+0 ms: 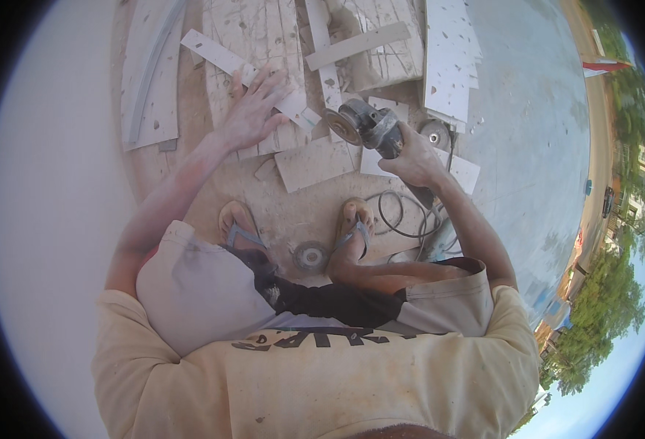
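Observation:
My left hand [253, 113] lies with its fingers spread over a narrow white strip [209, 51], which looks like cut tile. Beneath the strip is a long, dusty, scored slab [253, 22]. My right hand [419, 159] is wrapped round the body of an angle grinder [381, 130], held to the right of the strip. Its disc faces left, apart from the strip's near end; whether it spins I cannot tell. Another strip [359, 45] rests crosswise farther off, over a scored block and a long white strip.
White panels [447, 66] are stacked at the right, and a long panel [147, 88] lies at the left. Offcuts [315, 164] are scattered nearby. A black cord [392, 219] coils by my right foot. One loose disc [310, 257] lies between my feet, another [434, 134] beyond my right hand.

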A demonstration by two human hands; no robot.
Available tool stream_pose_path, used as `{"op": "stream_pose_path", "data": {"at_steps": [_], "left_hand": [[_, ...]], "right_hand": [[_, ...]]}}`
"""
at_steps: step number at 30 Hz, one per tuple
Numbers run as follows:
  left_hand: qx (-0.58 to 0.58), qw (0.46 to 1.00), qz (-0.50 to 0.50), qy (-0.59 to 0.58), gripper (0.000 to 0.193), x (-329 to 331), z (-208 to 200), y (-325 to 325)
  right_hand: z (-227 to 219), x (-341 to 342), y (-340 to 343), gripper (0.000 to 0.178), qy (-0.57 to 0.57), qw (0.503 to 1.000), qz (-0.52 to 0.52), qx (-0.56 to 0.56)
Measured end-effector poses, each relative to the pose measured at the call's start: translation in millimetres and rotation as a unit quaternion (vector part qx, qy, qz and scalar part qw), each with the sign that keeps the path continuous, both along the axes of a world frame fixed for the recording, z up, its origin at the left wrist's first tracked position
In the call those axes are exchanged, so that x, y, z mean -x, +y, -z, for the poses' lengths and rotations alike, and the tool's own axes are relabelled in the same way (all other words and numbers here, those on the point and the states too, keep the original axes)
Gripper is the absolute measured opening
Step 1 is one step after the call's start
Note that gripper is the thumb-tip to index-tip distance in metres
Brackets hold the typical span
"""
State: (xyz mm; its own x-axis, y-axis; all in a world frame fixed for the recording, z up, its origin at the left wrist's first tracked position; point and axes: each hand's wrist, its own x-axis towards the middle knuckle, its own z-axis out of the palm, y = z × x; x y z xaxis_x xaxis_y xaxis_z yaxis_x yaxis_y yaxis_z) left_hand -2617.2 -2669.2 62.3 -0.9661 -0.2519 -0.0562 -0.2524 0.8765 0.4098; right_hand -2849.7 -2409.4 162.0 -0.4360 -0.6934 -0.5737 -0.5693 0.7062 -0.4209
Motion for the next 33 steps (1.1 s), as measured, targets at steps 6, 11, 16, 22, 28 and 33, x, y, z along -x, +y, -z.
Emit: {"op": "stream_pose_path", "data": {"at_steps": [6,11,16,22,28,33], "left_hand": [[-0.010,1.000,-0.007,0.004,0.062,-0.4,2.5,-0.1],[-0.021,1.000,-0.004,0.004,0.061,1.4,2.7,-0.8],[-0.025,1.000,-0.007,0.002,0.059,0.2,0.8,-0.9],[-0.035,0.999,-0.004,0.001,0.059,1.0,4.0,-2.4],[-0.029,1.000,0.000,-0.009,0.060,1.8,4.9,-3.5],[-0.017,1.000,0.006,-0.010,0.060,1.0,5.4,-5.5]], "right_hand": [[5.9,-4.4,-6.5,0.077,0.003,1.000,-0.028,-0.005],[13.3,-5.3,-7.5,0.075,0.018,0.999,-0.037,-0.005],[14.6,-6.2,-11.9,0.076,0.023,0.999,-0.046,-0.013],[12.6,-7.2,-15.3,0.077,0.029,0.998,-0.053,-0.019],[12.1,-8.9,-16.8,0.078,0.039,0.997,-0.061,-0.025],[12.6,-9.7,-17.7,0.078,0.035,0.997,-0.064,-0.027]]}}
